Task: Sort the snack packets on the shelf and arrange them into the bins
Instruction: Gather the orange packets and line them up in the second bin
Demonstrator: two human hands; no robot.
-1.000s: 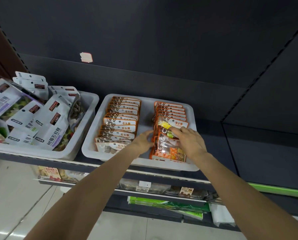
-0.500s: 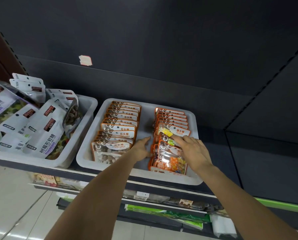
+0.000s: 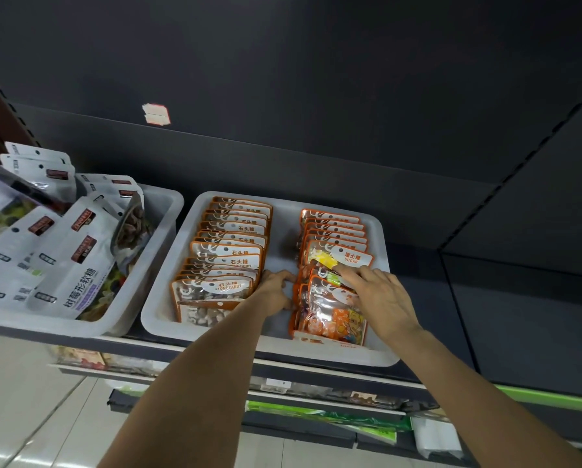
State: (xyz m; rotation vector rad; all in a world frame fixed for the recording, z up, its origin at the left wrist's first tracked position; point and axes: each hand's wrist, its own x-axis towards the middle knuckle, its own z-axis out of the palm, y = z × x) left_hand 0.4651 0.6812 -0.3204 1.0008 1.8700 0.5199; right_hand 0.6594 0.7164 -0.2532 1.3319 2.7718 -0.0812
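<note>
At the shelf's front edge, the right row of packets (image 3: 331,312) in the middle bin (image 3: 282,349) is being squared up between both hands. The left hand (image 3: 276,292) is being held with fingers curled in against the row's left side; whether a packet is being pinched cannot be told. The right hand (image 3: 380,298) is being laid flat, fingers straight, over the packet tops. For a neat result, the packets should probably be pressed evenly and kept upright, matching the left row (image 3: 222,265). Further left along the shelf, white packets (image 3: 63,251) are being left jumbled in the left bin (image 3: 154,231).
</note>
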